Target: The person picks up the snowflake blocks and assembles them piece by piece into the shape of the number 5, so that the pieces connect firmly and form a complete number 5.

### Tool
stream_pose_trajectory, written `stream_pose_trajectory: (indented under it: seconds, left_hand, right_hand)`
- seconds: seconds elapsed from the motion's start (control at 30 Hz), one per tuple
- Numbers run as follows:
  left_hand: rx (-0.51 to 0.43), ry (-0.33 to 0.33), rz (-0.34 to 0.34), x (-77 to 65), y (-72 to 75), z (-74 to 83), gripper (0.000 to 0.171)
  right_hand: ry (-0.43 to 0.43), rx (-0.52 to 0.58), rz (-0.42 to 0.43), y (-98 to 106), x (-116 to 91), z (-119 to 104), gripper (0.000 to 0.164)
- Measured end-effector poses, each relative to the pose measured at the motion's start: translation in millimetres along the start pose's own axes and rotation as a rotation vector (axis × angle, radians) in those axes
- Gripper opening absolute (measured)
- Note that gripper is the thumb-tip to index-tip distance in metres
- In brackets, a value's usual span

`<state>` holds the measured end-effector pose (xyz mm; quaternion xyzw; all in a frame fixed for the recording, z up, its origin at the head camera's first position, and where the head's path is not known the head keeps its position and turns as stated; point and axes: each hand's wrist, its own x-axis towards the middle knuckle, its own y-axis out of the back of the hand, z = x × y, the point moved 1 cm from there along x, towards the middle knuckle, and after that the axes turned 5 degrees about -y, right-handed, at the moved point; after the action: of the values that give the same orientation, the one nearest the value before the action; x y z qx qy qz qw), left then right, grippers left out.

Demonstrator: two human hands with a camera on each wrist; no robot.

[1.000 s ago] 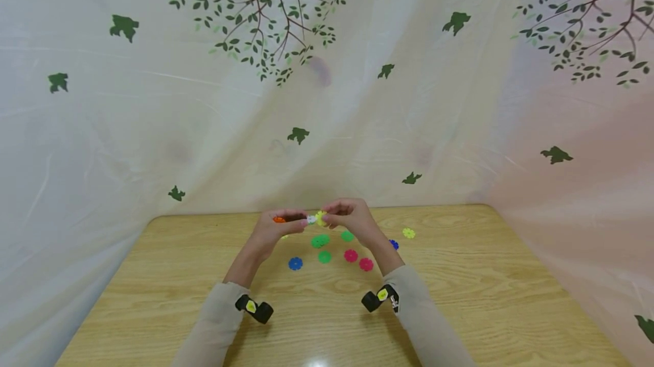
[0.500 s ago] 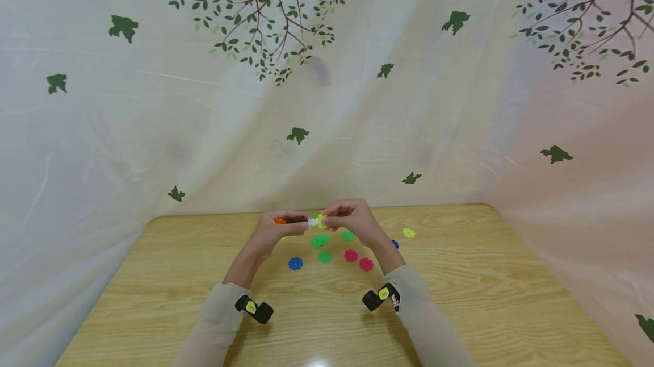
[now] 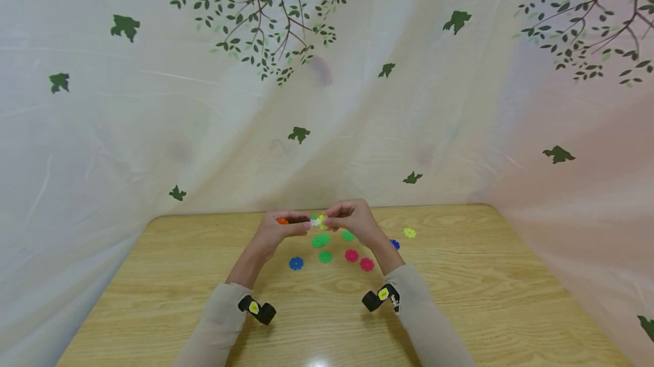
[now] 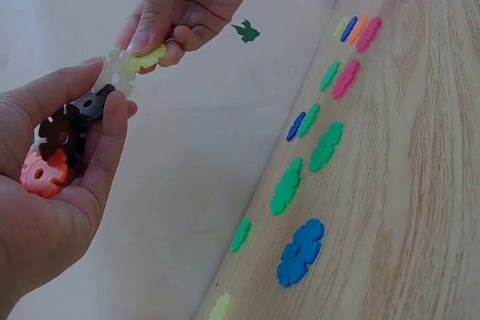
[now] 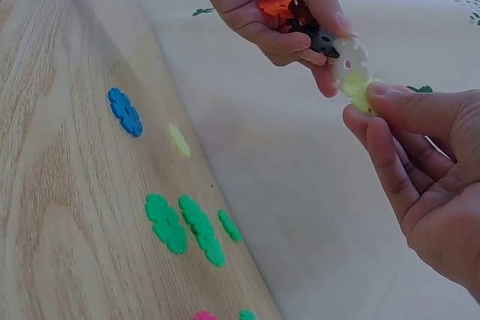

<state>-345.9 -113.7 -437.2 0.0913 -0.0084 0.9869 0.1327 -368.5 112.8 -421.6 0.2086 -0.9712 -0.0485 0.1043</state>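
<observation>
Tabletop [image 3: 485, 276] spreads wide below right fingers [image 5: 358, 124] pinching a yellow disc [image 5: 358, 96].

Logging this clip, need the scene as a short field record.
left hand: pinches white disc; holds dark discs, orange disc
right hand: pinches yellow disc
contact: yellow disc meets white disc's edge; interlock unclear
table: wooden; bears green discs, blue discs, pink discs, among others
backdrop: pale, printed with green leaves

- You have three yellow flowers [image 4: 150, 58]
- three blue flowers [image 4: 300, 252]
- two pink flowers [image 4: 346, 79]
- two orange flowers [image 4: 42, 176]
- one white flower [image 4: 117, 73]
- at least five green flowers [image 4: 286, 186]
- dark flowers [image 4: 58, 131]: can't tell
</observation>
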Motion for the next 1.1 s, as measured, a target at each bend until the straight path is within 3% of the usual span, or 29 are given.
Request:
stream_pose_trajectory:
  seconds: [0.3,0.5,0.83,1.1]
  left_hand:
    - [-0.024,0.012,-0.038,1.7,-0.5,-0.2,0.033]
    - [-0.017,0.032,-0.083,4.0,1.4,-3.4,0.031]
    - [0.074,0.085,-0.158,5.5,3.7,-8.1,0.034]
    - [0.059,0.098,-0.260,4.0,0.5,-4.5,0.042]
  right_hand:
    - [-0.048,0.005,-0.017,5.0,3.2,3.8,0.022]
    - [-0.083,-0.041,0.017,7.1,6.3,7.5,0.024]
    - [-0.055,-0.079,0.058,4.0,7.0,4.8,0.024]
    - [-0.030,-0.065,0.094,0.0,9.1,5.3,0.027]
